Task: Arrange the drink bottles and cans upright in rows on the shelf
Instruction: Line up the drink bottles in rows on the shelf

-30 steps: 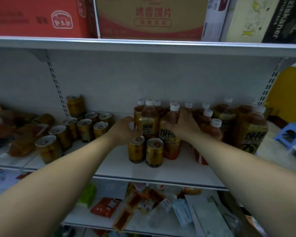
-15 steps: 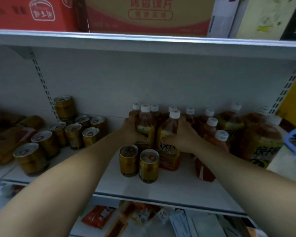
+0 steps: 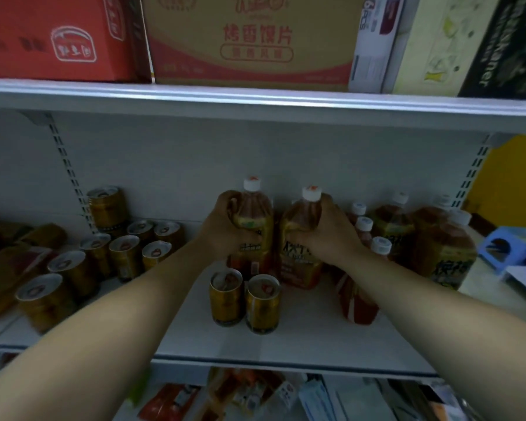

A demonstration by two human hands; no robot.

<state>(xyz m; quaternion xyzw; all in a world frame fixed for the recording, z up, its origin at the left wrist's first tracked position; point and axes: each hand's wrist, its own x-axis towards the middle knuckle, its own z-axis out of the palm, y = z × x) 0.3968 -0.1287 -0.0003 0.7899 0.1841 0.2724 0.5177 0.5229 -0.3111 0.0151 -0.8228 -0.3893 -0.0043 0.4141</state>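
Note:
My left hand (image 3: 225, 229) grips an amber tea bottle (image 3: 254, 220) with a white cap, held upright and lifted above the white shelf (image 3: 301, 338). Beside it my right hand (image 3: 325, 235) grips a second tea bottle (image 3: 301, 247) the same way. Two gold cans (image 3: 243, 299) stand upright just in front of and below the held bottles. Behind my right wrist several more tea bottles (image 3: 368, 238) stand, and larger ones (image 3: 444, 247) fill the right end. A group of gold cans (image 3: 110, 256) stands at the left, one stacked on top.
Cardboard boxes (image 3: 246, 41) sit on the upper shelf close above. Snack packets (image 3: 9, 262) lie at the far left. The lower shelf (image 3: 255, 396) holds assorted packets. A blue stool (image 3: 513, 247) is at the right beyond the shelf upright.
Both hands have closed round the two front bottles and raised them, so their caps now stand well above the other bottles. The camera has moved closer.

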